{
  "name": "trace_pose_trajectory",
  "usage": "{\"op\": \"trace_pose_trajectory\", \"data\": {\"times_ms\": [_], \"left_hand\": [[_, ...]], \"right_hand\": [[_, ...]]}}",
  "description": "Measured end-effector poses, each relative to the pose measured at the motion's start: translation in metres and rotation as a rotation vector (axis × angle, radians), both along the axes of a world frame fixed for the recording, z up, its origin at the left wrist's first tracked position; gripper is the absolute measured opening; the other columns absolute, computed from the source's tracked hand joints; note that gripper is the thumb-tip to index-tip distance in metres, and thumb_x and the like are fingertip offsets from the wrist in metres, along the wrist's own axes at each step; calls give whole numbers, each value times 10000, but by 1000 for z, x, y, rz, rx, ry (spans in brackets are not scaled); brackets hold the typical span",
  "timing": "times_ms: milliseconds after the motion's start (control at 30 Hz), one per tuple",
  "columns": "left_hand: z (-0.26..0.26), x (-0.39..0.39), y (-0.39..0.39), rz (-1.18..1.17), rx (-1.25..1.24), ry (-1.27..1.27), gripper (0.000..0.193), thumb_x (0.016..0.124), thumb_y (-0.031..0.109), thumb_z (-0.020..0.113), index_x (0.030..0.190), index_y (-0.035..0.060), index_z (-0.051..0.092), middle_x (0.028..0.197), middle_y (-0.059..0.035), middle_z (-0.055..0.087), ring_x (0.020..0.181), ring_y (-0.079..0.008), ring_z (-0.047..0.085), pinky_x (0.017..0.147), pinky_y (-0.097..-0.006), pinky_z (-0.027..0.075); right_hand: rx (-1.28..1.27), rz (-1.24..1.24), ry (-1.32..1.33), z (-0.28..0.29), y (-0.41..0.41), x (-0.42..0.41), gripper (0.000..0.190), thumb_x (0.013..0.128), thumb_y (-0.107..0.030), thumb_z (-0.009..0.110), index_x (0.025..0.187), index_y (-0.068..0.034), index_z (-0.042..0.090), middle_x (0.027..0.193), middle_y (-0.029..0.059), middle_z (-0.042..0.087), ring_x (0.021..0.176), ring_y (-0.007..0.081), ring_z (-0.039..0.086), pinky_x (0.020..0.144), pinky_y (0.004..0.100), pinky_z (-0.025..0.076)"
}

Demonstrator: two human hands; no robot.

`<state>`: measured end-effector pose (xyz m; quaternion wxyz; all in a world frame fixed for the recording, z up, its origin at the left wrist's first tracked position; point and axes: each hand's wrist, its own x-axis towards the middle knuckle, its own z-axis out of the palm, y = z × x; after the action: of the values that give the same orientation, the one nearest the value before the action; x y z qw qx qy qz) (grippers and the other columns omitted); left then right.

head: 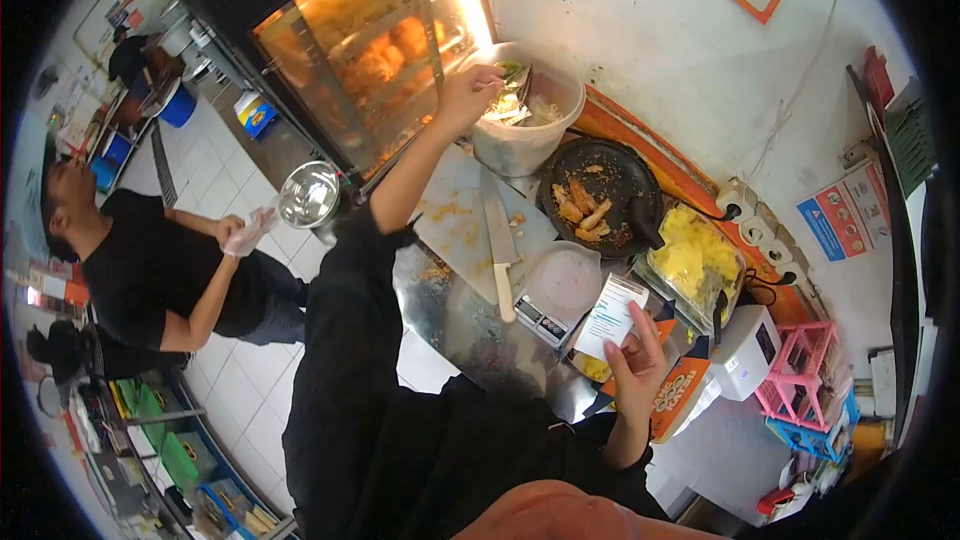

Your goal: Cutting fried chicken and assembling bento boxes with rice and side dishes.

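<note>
My left hand (471,94) reaches over a whitish plastic bucket (525,142), fingers curled near the rim. Inside lies a shiny foil wrapper (510,106) among other litter; whether my fingertips touch anything is hidden. Between the thumb and fingers of my right hand (639,356) is a small white printed paper slip (611,313). The slip is held above an orange printed food box (671,397), beside a digital kitchen scale (559,285). A large knife (499,229) with a pale handle lies on a crumb-strewn white cutting board (457,217).
A dark stone mortar (559,165) holds fried chicken pieces (585,214) and a pestle (643,225). Near it stand a tub of yellow food (694,255) and wall sockets (754,231). A lit display warmer (375,45) rises behind. At left, a gloved co-worker (172,262) stands near a steel bowl (309,195).
</note>
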<state>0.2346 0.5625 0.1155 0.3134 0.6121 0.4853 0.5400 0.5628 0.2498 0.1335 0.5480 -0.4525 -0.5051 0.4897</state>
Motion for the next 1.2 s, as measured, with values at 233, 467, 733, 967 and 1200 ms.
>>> {"op": "trace_pose_trajectory", "data": {"times_ms": [233,467,733,967,1200], "left_hand": [[-67,9,136,-251,-36,1074,348,660,178,710,989,79,651,937,-144,655,898,-305,616,784,-397,477],[-28,-28,169,-268,-106,524,119,630,114,723,748,113,730,708,-52,664,621,-121,588,574,-299,481],[-47,-30,176,-386,-65,848,226,782,220,542,771,66,707,773,-109,663,722,-221,617,711,-349,483],[-42,-3,152,-279,-399,1743,287,625,312,739,769,67,705,797,-95,669,732,-220,631,656,-341,496],[-5,-39,153,-253,-276,1374,118,624,206,717,705,122,703,719,-71,673,665,-227,647,625,-342,510]], "right_hand": [[-62,-148,-47,-6,7,5,529,775,140,559,1284,62,438,1281,114,429,1001,148,565,784,235,477],[-134,-225,-29,-9,17,12,534,784,121,554,1297,65,415,1301,123,420,1089,222,552,888,311,476],[-141,-189,-62,-14,36,7,505,775,136,547,1266,45,473,1265,105,439,1050,165,549,830,249,476],[-182,-174,-34,-22,38,9,504,776,134,550,1266,42,477,1266,104,440,1046,165,550,830,243,472],[-192,-164,-86,-19,41,7,512,762,137,565,1256,23,498,1247,100,465,921,107,550,781,221,479]]}}
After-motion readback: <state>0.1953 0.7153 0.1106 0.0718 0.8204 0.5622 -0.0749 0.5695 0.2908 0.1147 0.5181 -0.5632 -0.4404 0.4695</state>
